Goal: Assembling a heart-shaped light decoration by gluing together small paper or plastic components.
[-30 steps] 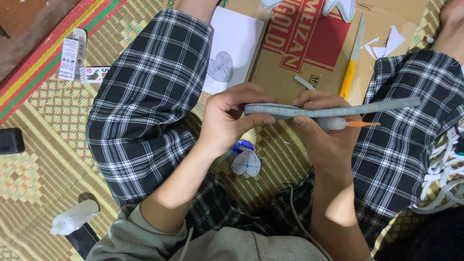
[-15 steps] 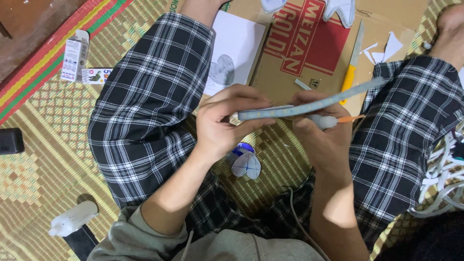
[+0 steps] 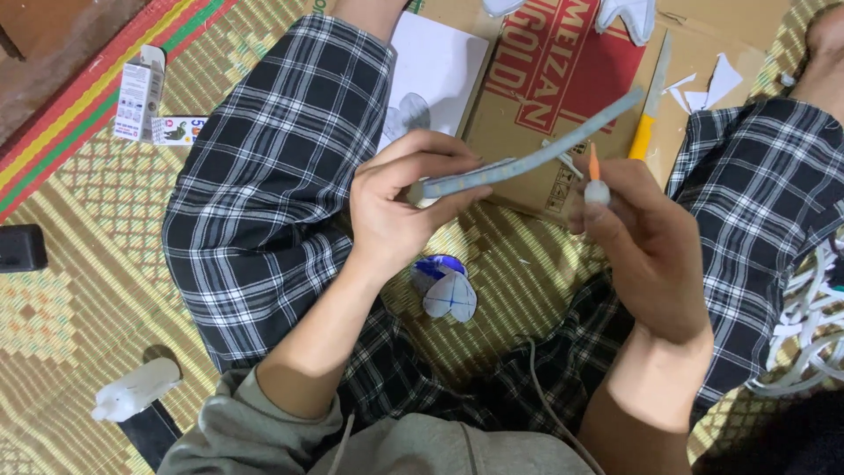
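Observation:
My left hand (image 3: 400, 207) pinches one end of a long grey-blue strip (image 3: 536, 154) that slants up to the right over a cardboard sheet. My right hand (image 3: 646, 246) holds a small white tube with an orange nozzle (image 3: 595, 179), nozzle pointing up just under the strip's middle. Between my crossed, plaid-trousered legs lies a small blue-and-white folded paper piece (image 3: 447, 288) on the woven mat.
A flattened cardboard box (image 3: 580, 62) lies ahead with a yellow-handled knife (image 3: 649, 110), white paper scraps (image 3: 712, 84) and a white sheet (image 3: 435, 70). A small carton (image 3: 139, 92) lies at the left, a white bottle (image 3: 136, 389) at the lower left, white cord (image 3: 804, 343) at right.
The strip has tilted, its far end rising to the upper right. My right hand has let go of the strip and turned the tube so its nozzle points up.

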